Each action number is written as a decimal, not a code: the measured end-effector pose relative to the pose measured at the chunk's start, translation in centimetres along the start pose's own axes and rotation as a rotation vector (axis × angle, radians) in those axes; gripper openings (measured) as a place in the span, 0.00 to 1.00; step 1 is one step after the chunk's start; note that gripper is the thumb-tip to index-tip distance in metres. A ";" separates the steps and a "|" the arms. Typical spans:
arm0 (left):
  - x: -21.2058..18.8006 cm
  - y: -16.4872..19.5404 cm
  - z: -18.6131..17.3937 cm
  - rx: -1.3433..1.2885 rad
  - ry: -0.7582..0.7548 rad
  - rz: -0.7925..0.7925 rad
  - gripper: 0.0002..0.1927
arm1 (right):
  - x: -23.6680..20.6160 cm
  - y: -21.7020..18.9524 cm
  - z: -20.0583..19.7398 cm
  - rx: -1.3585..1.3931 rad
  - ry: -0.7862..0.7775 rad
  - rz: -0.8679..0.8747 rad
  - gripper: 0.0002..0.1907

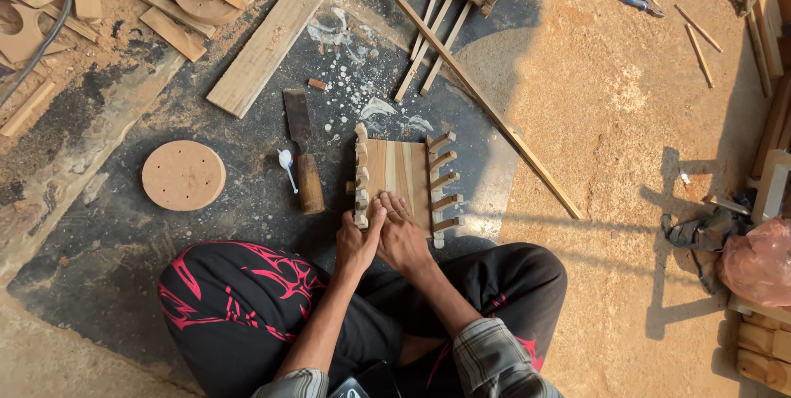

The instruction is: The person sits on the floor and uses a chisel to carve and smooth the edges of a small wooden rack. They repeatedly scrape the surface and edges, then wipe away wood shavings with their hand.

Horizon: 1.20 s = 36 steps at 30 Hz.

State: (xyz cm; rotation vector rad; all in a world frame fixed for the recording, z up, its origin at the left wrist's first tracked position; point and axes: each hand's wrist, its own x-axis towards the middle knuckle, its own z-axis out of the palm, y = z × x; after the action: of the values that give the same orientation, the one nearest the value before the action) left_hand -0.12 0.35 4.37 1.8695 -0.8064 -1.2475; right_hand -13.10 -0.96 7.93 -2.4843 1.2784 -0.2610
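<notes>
Wooden rack [401, 169], near edge hidden, hands [381, 241] covering

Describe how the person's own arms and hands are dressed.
Both hands, left and right, are bare: no gloves, and no watch shows. The forearms are uncovered. Grey plaid sleeves with dark check lines are rolled up near the elbows. Whether a finger bears a ring is too small to tell.

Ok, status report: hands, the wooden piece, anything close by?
Left hand and right hand both pressing the panel's near edge. Panel flat on floor, pegs both sides. Chisel lies just left, untouched.
</notes>
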 end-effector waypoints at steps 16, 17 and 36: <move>0.3 -2.4 0.3 -0.141 -0.074 -0.114 0.41 | -1.6 -1.0 0.9 0.110 -0.030 0.012 0.27; 0.2 -2.3 0.5 -0.174 -0.059 -0.109 0.41 | -1.7 -0.7 0.6 0.101 -0.045 -0.034 0.27; 0.2 -2.4 0.6 -0.188 -0.225 -0.168 0.49 | 0.4 0.3 0.0 -0.005 -0.026 0.058 0.28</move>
State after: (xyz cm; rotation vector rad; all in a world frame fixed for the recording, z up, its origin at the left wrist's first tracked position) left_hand -0.34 1.31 2.10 1.6925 -0.6312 -1.6034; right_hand -13.11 -1.45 7.80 -2.4425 1.3403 -0.2110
